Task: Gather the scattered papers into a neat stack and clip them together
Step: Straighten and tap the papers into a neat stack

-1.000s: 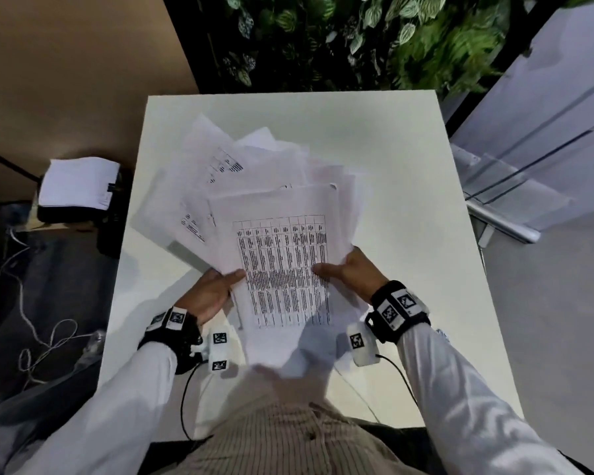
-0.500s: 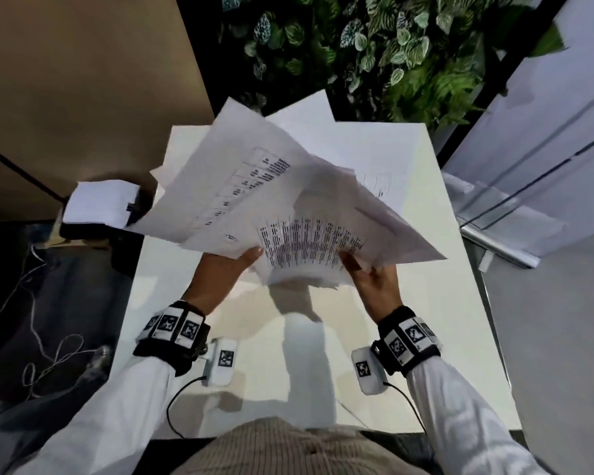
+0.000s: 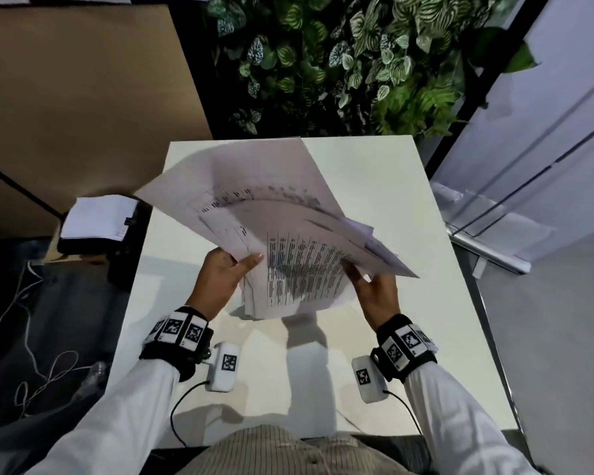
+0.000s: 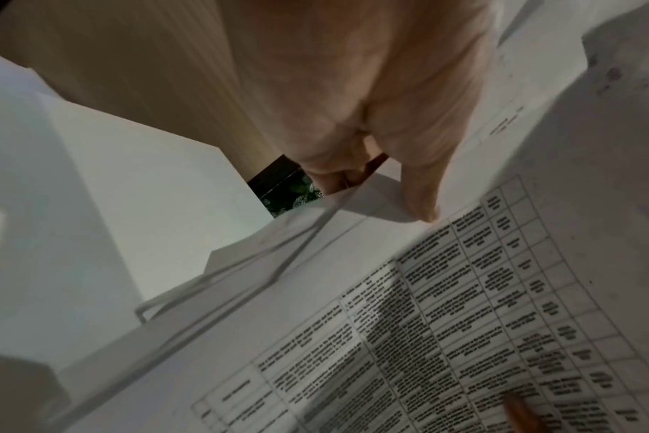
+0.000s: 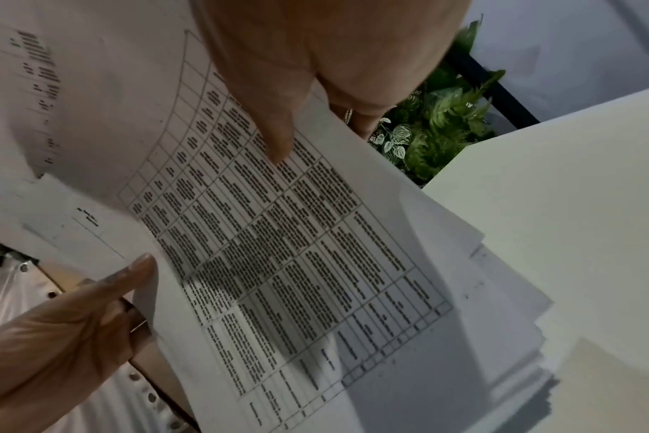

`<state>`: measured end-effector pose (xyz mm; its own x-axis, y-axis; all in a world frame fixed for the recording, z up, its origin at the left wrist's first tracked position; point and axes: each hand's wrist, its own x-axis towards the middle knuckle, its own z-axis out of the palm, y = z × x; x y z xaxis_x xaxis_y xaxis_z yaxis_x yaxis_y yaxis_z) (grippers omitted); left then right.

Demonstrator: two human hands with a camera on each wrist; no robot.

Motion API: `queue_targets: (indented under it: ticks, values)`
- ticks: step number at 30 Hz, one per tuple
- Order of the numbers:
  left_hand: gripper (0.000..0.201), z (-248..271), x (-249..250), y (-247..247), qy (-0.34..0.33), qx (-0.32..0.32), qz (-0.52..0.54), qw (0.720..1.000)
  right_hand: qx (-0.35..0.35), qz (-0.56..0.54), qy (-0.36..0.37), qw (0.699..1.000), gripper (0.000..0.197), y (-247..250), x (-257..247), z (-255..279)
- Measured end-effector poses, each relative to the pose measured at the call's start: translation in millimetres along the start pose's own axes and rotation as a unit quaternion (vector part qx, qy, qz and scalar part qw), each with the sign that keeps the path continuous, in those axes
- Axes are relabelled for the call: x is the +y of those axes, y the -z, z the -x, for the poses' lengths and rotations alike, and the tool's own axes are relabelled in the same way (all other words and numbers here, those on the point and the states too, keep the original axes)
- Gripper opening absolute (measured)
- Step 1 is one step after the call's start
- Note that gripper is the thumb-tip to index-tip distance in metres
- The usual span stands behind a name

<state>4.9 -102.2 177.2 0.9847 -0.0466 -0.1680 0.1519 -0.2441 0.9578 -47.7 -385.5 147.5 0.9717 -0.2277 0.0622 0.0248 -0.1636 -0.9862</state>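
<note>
The papers point(image 3: 282, 234) are up off the table point(image 3: 408, 207), held above its middle in a loose, fanned, uneven bunch, top sheet printed with a table. The left hand point(image 3: 220, 279) grips the bunch's left edge, thumb on top; the right hand point(image 3: 374, 293) pinches its right edge likewise. Leafy plants point(image 3: 340, 63) stand beyond the table's far end.
</note>
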Motion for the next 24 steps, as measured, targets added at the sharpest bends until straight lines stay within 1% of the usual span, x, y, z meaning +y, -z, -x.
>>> queue_targets:
  ticks: [1, 2, 3, 5, 6, 7, 9, 10, 11, 12, 13, 14, 15, 18, 19, 22, 24]
  values:
    - [0.04, -0.3, -5.5, -0.1, 0.009, -0.006, -0.014, 1.0, -0.013, -0.005, -0.027, 1.0, 0.031, 1.0, 4.4, 2.3]
    - [0.052, 0.6, -11.2, 0.1, 0.019, -0.01, -0.036, 0.999, -0.027, -0.016, -0.051, 0.998, 0.031, 1.1, 10.2, 5.8]
    - [0.05, 3.2, -14.8, -1.8, 0.027, -0.017, -0.041, 0.999, -0.037, -0.014, -0.064, 0.997, 0.032, 1.4, 16.8, 9.4]
    - [0.019, 11.0, -24.2, -8.0, 0.039, -0.031, -0.008, 0.999, -0.044, 0.018, -0.061, 0.997, 0.035, 3.0, 30.7, 16.9]
    - [0.02, 15.5, -24.4, -10.0, 0.038, -0.04, 0.003, 0.998, -0.05, 0.044, -0.052, 0.996, 0.034, 4.4, 37.8, 19.2]
    - [0.026, 19.2, -23.3, -12.1, 0.021, -0.058, 0.0, 0.998, -0.058, 0.072, -0.042, 0.995, 0.032, 5.3, 42.2, 20.9]
    - [0.04, 17.3, -31.6, -16.3, -0.021, -0.081, -0.043, 0.996, -0.068, 0.118, -0.022, 0.99, 0.038, 1.6, 52.9, 22.4]
    - [0.041, 13.1, -38.2, -19.2, -0.028, -0.077, -0.059, 0.995, -0.069, 0.14, -0.009, 0.988, 0.039, -1.9, 56.2, 23.1]
    - [0.036, 8.3, -40.8, -23.3, -0.028, -0.064, -0.054, 0.996, -0.065, 0.165, 0.002, 0.984, 0.036, -7.2, 58.4, 22.1]
    - [0.026, 2.9, -43.2, -26.5, -0.029, -0.051, -0.056, 0.997, -0.06, 0.183, 0.002, 0.981, 0.028, -11.9, 61.8, 19.7]
    - [0.017, -2.5, -47.3, -30.0, -0.028, -0.05, -0.056, 0.997, -0.057, 0.188, -0.013, 0.98, 0.018, -14.8, 64.4, 17.2]
    - [0.014, -5.7, -49.6, -32.0, -0.022, -0.054, -0.06, 0.997, -0.055, 0.186, -0.03, 0.981, 0.013, -16.5, 66.8, 14.5]
    - [0.017, -10.6, -54.5, -32.4, -0.01, -0.061, -0.058, 0.996, -0.054, 0.186, -0.039, 0.98, 0.011, -17.2, 67.9, 11.0]
    - [0.032, -20.1, -73.0, -25.6, 0.046, -0.082, -0.066, 0.993, -0.055, 0.194, -0.053, 0.978, 0.015, -19.7, 66.1, 4.3]
    - [0.034, -23.8, -80.1, -22.6, 0.052, -0.091, -0.081, 0.991, -0.057, 0.19, -0.061, 0.978, 0.018, -20.2, 62.0, 1.3]
    - [0.031, -34.9, -96.4, -16.9, 0.072, -0.101, -0.127, 0.984, -0.078, 0.157, -0.077, 0.982, 0.023, -21.6, 57.6, -11.5]
    - [0.029, -42.5, -101.4, -16.5, 0.085, -0.078, -0.137, 0.984, -0.087, 0.117, -0.133, 0.98, 0.026, -22.2, 61.9, -22.8]
